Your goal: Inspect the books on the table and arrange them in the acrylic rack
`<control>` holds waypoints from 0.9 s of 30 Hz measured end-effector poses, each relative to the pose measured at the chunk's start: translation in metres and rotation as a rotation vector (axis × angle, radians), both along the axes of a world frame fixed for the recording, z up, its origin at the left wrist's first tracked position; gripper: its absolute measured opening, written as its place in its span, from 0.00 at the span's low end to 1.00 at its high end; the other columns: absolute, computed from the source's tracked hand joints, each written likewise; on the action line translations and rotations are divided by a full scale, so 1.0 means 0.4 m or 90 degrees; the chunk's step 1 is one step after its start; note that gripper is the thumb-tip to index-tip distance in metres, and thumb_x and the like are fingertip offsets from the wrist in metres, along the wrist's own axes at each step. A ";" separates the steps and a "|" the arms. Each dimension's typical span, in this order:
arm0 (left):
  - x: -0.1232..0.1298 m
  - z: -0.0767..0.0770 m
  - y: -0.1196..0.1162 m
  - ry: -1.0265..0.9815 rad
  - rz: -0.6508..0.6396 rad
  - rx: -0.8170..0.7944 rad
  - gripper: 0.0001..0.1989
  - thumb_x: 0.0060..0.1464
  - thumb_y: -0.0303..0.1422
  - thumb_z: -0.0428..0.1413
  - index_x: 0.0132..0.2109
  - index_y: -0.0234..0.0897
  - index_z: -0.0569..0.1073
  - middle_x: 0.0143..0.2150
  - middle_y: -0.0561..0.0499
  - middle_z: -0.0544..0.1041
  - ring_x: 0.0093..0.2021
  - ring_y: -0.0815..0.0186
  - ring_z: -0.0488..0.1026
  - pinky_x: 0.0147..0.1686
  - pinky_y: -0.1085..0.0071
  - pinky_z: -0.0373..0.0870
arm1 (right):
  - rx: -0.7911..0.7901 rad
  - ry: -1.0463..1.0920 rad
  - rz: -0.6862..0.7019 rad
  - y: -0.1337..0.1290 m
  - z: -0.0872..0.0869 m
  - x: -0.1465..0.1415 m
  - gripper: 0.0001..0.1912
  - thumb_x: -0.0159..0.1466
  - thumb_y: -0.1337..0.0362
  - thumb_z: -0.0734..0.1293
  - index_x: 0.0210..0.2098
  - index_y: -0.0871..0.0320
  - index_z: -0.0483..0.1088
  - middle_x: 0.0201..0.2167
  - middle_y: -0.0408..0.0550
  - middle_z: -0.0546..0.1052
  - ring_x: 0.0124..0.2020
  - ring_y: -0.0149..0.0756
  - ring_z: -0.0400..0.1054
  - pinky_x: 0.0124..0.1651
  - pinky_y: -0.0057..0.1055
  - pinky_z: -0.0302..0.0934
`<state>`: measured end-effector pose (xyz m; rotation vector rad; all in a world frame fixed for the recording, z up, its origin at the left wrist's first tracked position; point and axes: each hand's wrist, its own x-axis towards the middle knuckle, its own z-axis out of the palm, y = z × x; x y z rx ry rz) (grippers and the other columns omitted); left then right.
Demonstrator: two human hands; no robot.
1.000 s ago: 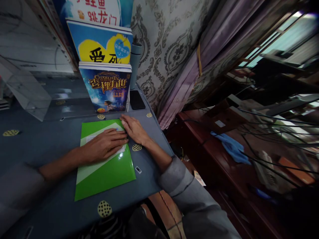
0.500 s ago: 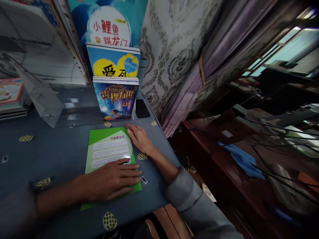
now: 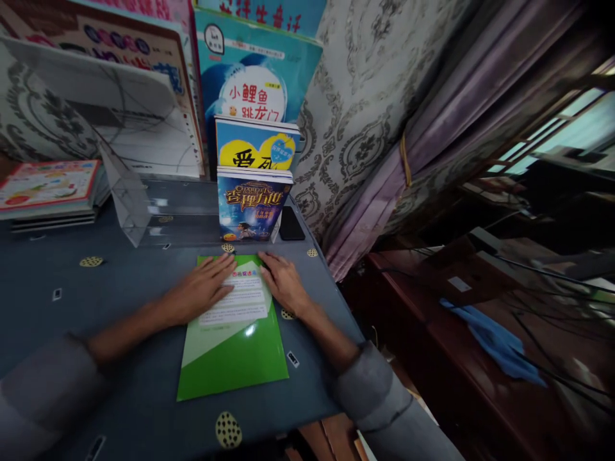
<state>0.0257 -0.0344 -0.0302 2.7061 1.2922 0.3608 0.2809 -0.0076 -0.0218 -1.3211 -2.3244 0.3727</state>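
Note:
A thin green book [image 3: 240,365] with white text boxes lies flat on the grey-blue tabletop. My left hand [image 3: 199,291] rests palm down over its upper left part, fingers stretched toward the top edge. My right hand [image 3: 286,285] lies along the upper right edge, its fingertips on the corner of the cover. Neither hand is wrapped around anything. Just beyond the book stands an upright blue book [image 3: 252,208] with gold lettering, in front of a blue and yellow book [image 3: 262,142].
Taller teal books [image 3: 259,64] stand behind, against the patterned wall. A black phone-like slab [image 3: 291,224] lies right of the upright books. A clear stand [image 3: 125,198] and a stack of books [image 3: 50,192] are at left. A blue cloth [image 3: 494,342] lies on the reddish furniture.
My left hand has slid from the lower part of the green book up to its upper left. My right hand stays by the upper right corner. The camera view has shifted.

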 end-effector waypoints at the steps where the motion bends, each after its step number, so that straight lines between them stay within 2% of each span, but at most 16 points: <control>1: -0.010 -0.006 0.002 -0.002 0.025 0.006 0.32 0.72 0.49 0.35 0.74 0.37 0.55 0.75 0.43 0.57 0.75 0.56 0.51 0.72 0.52 0.51 | 0.002 -0.015 0.002 -0.003 0.001 -0.002 0.23 0.74 0.63 0.57 0.66 0.59 0.66 0.63 0.59 0.73 0.67 0.47 0.63 0.66 0.50 0.57; 5: -0.025 -0.023 0.001 -0.001 0.078 0.014 0.34 0.72 0.49 0.33 0.72 0.32 0.57 0.75 0.39 0.58 0.76 0.53 0.50 0.72 0.51 0.51 | -0.001 -0.085 0.004 -0.021 0.012 -0.013 0.24 0.74 0.61 0.58 0.67 0.60 0.64 0.68 0.57 0.67 0.72 0.48 0.56 0.69 0.53 0.53; 10: -0.025 -0.035 0.004 -0.005 0.080 0.023 0.32 0.72 0.49 0.34 0.72 0.35 0.58 0.75 0.41 0.59 0.75 0.53 0.52 0.71 0.50 0.51 | 0.000 -0.147 0.004 -0.055 0.022 -0.031 0.27 0.74 0.60 0.58 0.69 0.63 0.61 0.71 0.59 0.62 0.74 0.50 0.49 0.72 0.56 0.47; 17: -0.028 -0.037 0.006 -0.014 0.074 0.029 0.32 0.72 0.48 0.35 0.72 0.34 0.60 0.74 0.38 0.59 0.75 0.52 0.51 0.71 0.50 0.51 | 0.028 -0.164 0.063 -0.126 0.014 -0.066 0.28 0.75 0.59 0.57 0.71 0.62 0.57 0.72 0.60 0.59 0.74 0.47 0.50 0.73 0.57 0.46; 23: -0.035 -0.055 0.017 -0.034 0.061 0.035 0.32 0.71 0.47 0.36 0.70 0.33 0.61 0.73 0.37 0.61 0.75 0.52 0.53 0.70 0.49 0.53 | 0.019 -0.174 0.089 -0.209 0.022 -0.125 0.32 0.75 0.55 0.58 0.71 0.68 0.55 0.73 0.63 0.56 0.75 0.49 0.47 0.74 0.57 0.44; 27: -0.037 -0.062 0.020 -0.049 0.061 0.049 0.30 0.71 0.46 0.37 0.70 0.35 0.62 0.73 0.38 0.61 0.75 0.54 0.54 0.70 0.50 0.53 | 0.031 -0.160 0.130 -0.270 0.027 -0.166 0.34 0.74 0.52 0.60 0.71 0.68 0.55 0.72 0.62 0.57 0.75 0.48 0.47 0.75 0.54 0.44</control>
